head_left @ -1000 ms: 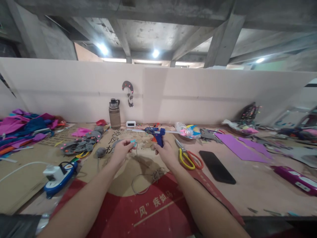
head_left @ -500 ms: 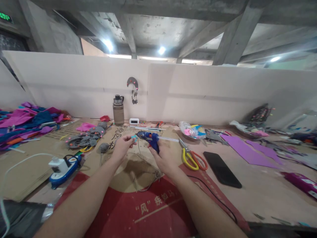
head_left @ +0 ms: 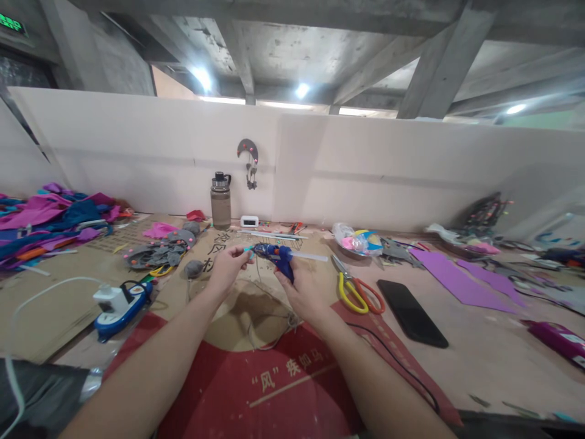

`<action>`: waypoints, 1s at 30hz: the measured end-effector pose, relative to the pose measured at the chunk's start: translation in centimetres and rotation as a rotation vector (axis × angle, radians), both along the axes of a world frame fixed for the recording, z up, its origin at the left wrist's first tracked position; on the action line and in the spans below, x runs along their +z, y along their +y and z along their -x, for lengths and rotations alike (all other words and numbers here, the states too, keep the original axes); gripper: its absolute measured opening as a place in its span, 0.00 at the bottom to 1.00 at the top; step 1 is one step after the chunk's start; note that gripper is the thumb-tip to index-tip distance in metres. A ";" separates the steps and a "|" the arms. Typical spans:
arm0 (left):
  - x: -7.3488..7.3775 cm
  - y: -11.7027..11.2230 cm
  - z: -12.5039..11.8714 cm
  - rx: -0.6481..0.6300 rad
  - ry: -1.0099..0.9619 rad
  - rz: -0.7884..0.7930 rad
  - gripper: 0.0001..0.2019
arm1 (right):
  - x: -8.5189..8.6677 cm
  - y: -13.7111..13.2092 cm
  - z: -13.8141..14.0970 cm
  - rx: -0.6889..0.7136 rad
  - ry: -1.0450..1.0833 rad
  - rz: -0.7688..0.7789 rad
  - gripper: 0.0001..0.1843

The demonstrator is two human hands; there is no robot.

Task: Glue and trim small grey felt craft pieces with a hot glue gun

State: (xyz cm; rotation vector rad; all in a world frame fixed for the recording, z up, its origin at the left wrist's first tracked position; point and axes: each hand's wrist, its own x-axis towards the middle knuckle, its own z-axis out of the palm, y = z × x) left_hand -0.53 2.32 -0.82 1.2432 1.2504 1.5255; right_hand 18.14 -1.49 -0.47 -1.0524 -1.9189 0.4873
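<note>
My right hand [head_left: 304,291] is closed around the handle of a blue hot glue gun [head_left: 276,256], lifted off the table with its nozzle pointing left. My left hand [head_left: 228,268] pinches a small turquoise piece [head_left: 247,249] right at the nozzle tip. A thin string hangs from that piece down to a loose coil [head_left: 274,317] on the cardboard below. The gun's black cord [head_left: 393,360] trails back along my right forearm.
Yellow and red scissors [head_left: 356,291] and a black phone [head_left: 412,313] lie right of my hands. A water bottle [head_left: 220,201] stands at the back wall. Grey felt pieces [head_left: 159,253] and a power strip [head_left: 119,302] lie left; purple sheets [head_left: 461,277] lie right.
My right hand lifted the glue gun off the table and swung its nozzle left to the turquoise piece, which my left hand keeps pinched. The view shifted slightly.
</note>
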 end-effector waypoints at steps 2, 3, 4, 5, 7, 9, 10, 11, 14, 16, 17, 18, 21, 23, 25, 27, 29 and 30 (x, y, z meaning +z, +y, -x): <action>0.0 0.0 0.0 -0.002 0.010 -0.004 0.12 | 0.0 0.0 0.0 0.009 0.014 0.004 0.16; -0.1 0.0 0.0 -0.004 0.016 -0.008 0.12 | 0.0 -0.1 0.1 0.012 0.018 0.007 0.17; -0.2 0.1 0.0 -0.006 0.021 -0.012 0.12 | 0.1 -0.1 0.1 0.012 0.021 0.009 0.17; -0.2 0.1 0.0 -0.008 0.024 -0.014 0.12 | 0.1 -0.2 0.1 0.011 0.022 0.010 0.17; -0.2 0.2 0.0 -0.007 0.027 -0.013 0.13 | 0.2 -0.2 0.1 0.006 0.023 0.013 0.18; -0.2 0.1 0.0 -0.006 0.038 -0.016 0.13 | 0.2 -0.3 0.1 0.002 0.026 0.014 0.18; -0.1 0.0 0.0 -0.006 0.048 -0.018 0.13 | 0.2 -0.3 0.1 0.003 0.025 0.012 0.18; 0.0 0.0 -0.1 -0.003 0.059 -0.019 0.13 | 0.2 -0.2 0.1 0.004 0.022 0.010 0.19; 0.3 -0.3 -0.1 0.002 0.086 -0.011 0.12 | 0.1 -0.2 0.1 0.000 0.015 0.004 0.19; 0.4 -0.4 -0.2 0.001 0.100 -0.006 0.12 | 0.1 -0.1 0.1 -0.008 0.014 0.006 0.19; 0.4 -0.4 -0.2 -0.001 0.102 -0.006 0.12 | 0.1 -0.1 0.1 -0.011 0.015 0.008 0.19; 0.4 -0.4 -0.2 -0.003 0.101 -0.007 0.12 | 0.1 -0.1 0.1 -0.013 0.016 0.009 0.19; 0.3 -0.3 -0.1 -0.006 0.083 -0.012 0.12 | 0.1 -0.2 0.1 -0.012 0.017 0.008 0.19; 0.1 -0.1 0.0 -0.009 0.071 -0.018 0.12 | 0.2 -0.2 0.1 -0.014 0.011 0.005 0.19; 0.0 0.0 0.1 -0.010 0.065 -0.020 0.12 | 0.2 -0.3 0.1 -0.013 0.000 0.004 0.19; 0.0 0.0 0.1 -0.009 0.065 -0.018 0.12 | 0.1 -0.3 0.1 -0.006 -0.004 0.006 0.19; 0.1 -0.1 0.0 -0.009 0.062 -0.017 0.12 | 0.1 -0.3 0.2 -0.003 0.008 0.005 0.19; 0.2 -0.1 0.0 -0.008 0.062 -0.018 0.12 | 0.1 -0.2 0.2 -0.005 0.016 0.004 0.19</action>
